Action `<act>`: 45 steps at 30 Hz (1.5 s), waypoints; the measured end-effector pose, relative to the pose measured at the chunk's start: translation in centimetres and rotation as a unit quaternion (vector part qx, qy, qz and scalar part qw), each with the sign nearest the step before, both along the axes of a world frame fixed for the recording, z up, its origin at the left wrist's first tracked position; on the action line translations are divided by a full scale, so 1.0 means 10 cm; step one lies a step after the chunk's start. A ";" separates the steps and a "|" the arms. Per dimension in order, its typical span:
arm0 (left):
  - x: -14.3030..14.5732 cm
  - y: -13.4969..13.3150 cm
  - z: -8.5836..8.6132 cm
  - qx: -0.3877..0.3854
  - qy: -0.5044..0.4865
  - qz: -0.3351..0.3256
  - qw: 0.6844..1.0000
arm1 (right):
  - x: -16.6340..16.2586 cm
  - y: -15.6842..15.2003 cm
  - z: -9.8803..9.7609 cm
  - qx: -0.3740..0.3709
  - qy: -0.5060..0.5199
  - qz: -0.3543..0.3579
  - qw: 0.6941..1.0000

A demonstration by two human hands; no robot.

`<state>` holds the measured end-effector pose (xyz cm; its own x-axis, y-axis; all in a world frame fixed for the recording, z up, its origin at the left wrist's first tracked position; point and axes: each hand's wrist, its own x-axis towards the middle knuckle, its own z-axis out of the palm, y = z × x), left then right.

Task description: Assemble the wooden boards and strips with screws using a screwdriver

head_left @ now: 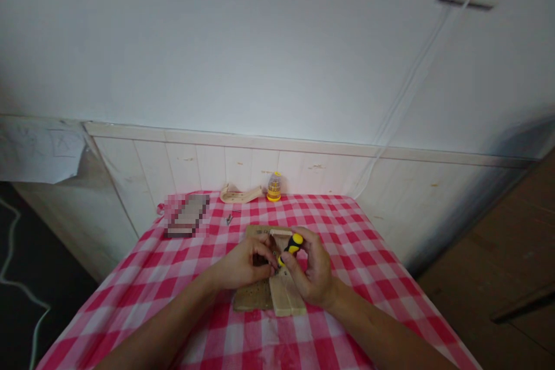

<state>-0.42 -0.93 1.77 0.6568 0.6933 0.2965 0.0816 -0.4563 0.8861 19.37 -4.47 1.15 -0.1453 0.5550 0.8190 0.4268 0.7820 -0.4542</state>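
Observation:
My right hand [315, 269] is closed round a yellow and black screwdriver [292, 244], its handle tilted up to the right. Beside the tool's lower end, my left hand [251, 260] pinches thumb and finger together; whatever lies between them is too small to make out. Both hands are over a light wooden piece [286, 298] with small dark holes or screws in its face. Under it lies a darker wooden board [254, 296]. Fingers partly cover the middle of the wooden piece and the screwdriver's tip.
A curved wooden part [241, 195] and a yellow-lidded container [274, 187] stand at the table's back by the wall. A small metal item [229, 219] lies in front of them. Back left is a blurred-out flat object [189, 215]. A checked red-and-white cloth [143, 300] covers the table.

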 end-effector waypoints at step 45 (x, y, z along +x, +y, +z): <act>0.09 0.06 -0.16 0.015 -0.006 0.177 0.984 | -0.03 0.20 -0.02 -0.049 0.109 -0.023 0.993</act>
